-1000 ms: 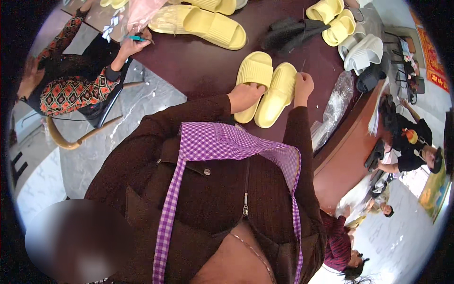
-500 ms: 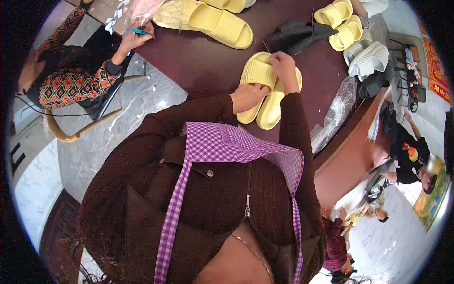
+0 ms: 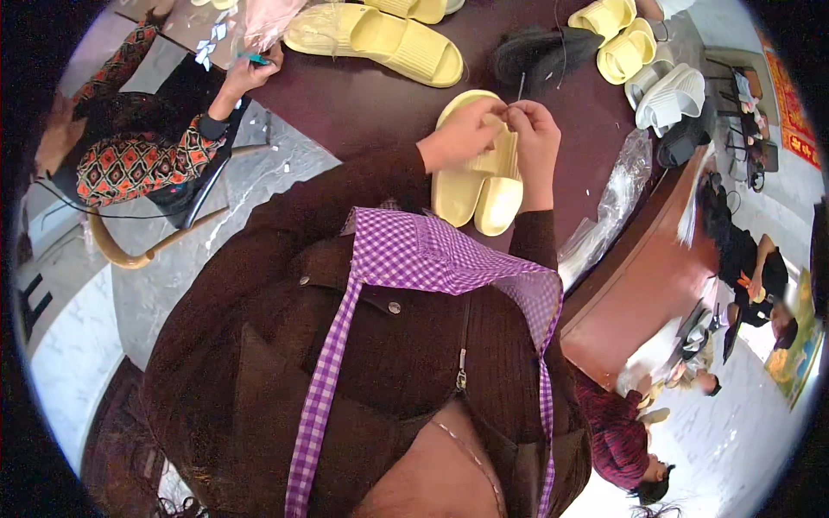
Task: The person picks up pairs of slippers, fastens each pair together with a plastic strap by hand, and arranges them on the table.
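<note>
A pair of yellow slide slippers (image 3: 458, 192) lies side by side on the dark red table, soles down. Over their ribbed straps, my left hand (image 3: 465, 134) and my right hand (image 3: 536, 129) meet at the fingertips, both pinched closed. A thin dark strand (image 3: 522, 84) sticks up from the fingertips of my right hand. What my left fingers pinch is hidden, and that hand is slightly blurred. Just beyond my hands lies a black bundle of fine strands (image 3: 540, 59).
More yellow slippers (image 3: 376, 43) lie at the far left, another yellow pair (image 3: 626, 50) at the far right beside grey slippers (image 3: 669, 97). Clear plastic wrapping (image 3: 615, 203) lies along the right edge. A co-worker's hand (image 3: 252, 71) holds a teal tool at left.
My left hand has moved up from the strap to meet my right fingertips. My right hand has shifted slightly right and nearer. A thin strand now rises from between the fingers.
</note>
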Demonstrator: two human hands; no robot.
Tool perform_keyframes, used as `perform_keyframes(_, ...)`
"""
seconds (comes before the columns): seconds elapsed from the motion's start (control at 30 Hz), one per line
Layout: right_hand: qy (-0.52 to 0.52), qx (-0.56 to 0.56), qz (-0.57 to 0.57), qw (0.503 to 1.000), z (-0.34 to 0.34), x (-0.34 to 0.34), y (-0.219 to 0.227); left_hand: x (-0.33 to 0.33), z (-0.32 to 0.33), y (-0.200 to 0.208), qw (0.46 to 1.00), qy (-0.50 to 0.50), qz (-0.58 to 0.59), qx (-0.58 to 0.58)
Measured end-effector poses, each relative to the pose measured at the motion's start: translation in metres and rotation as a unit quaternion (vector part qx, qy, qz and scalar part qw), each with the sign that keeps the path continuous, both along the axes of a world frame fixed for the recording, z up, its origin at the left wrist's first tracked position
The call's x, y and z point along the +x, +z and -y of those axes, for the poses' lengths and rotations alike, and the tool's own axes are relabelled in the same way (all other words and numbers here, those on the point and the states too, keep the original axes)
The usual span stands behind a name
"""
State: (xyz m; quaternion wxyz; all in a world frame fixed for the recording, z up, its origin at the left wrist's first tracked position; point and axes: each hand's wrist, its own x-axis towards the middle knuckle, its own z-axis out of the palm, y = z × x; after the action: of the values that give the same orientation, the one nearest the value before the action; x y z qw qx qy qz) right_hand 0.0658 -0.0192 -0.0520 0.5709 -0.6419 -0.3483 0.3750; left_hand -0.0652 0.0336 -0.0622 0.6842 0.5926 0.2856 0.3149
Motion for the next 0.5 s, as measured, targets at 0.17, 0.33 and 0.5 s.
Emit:
perform_keyframes(0.17, -0.041, 0.016, -0.003, 0.999, 0.002, -0.016, 0.015, -0.011, -0.005, 0.0, 0.986, -0.081, -0.02, -0.146)
perform_keyframes(0.33, -0.09, 0.04, -0.06, 0.993, 0.007, -0.02, 0.027, -0.034, -0.014, 0.014, 0.981, -0.037, -0.018, -0.189)
perform_keyframes(0.5, -0.036, 0.012, 0.031, 0.999, 0.016, -0.052, 0.036, -0.058, -0.02, 0.026, 0.966, -0.022, 0.028, -0.257)
